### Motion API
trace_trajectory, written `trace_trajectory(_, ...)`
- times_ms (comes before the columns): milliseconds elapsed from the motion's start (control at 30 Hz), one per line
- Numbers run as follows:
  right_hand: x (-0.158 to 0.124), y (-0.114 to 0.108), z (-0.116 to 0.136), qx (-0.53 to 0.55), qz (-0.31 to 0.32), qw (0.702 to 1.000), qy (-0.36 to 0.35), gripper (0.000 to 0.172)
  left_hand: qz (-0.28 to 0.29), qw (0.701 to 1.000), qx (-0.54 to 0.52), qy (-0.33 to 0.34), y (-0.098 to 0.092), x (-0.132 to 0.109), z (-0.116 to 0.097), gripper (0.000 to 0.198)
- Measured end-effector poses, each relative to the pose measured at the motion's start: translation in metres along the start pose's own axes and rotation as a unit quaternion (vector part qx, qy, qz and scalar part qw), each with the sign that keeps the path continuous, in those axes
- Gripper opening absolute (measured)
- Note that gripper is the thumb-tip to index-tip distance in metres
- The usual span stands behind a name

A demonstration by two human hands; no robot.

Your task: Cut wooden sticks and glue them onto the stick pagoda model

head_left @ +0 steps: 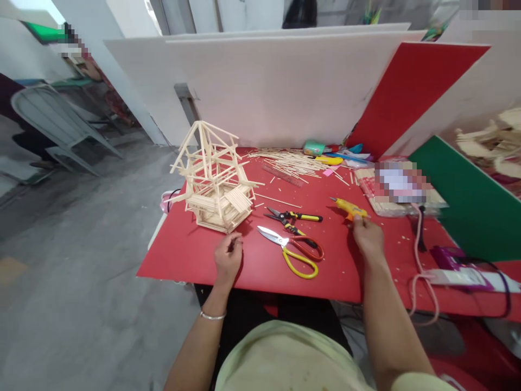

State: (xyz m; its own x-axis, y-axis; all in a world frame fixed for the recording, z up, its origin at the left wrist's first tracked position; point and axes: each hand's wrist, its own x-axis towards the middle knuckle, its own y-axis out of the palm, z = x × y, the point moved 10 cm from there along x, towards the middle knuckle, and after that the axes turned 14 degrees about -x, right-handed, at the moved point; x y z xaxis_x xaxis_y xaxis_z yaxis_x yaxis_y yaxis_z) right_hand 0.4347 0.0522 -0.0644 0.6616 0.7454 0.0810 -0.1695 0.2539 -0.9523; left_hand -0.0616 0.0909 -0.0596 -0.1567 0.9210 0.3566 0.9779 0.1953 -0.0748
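Observation:
A yellow glue gun (350, 208) is in my right hand (367, 234), over the right part of the red tabletop, its nozzle pointing left. My left hand (228, 254) rests at the front of the table with its fingers curled, just below the base of a pale wooden stick model (217, 184). Whether something small sits between those fingers is hidden. Between my hands lie scissors (287, 244) with one red and one yellow handle. Behind them are black and yellow pliers (295, 215), partly over a second such tool.
Many loose thin sticks (288, 163) lie along the back of the red table (252, 271), near a green tape roll (313, 147). Bagged sticks (374, 195), a pink cable (418, 239) and a power strip (459, 278) are at right. White boards (277, 81) stand behind.

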Motion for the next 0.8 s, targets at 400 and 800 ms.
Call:
trace_trajectory(400, -0.039, -0.048, 0.116, -0.165, -0.075, 0.969, -0.17, 0.05, 0.011, 1.0, 0.022, 0.004, 0.004, 0.001, -0.007, 0.019)
trace_trajectory(800, -0.178, 0.007, 0.192, -0.249, 0.093, 0.888, -0.376, 0.05, 0.045, 0.999, 0.018, 0.006, 0.012, 0.003, -0.011, 0.016)
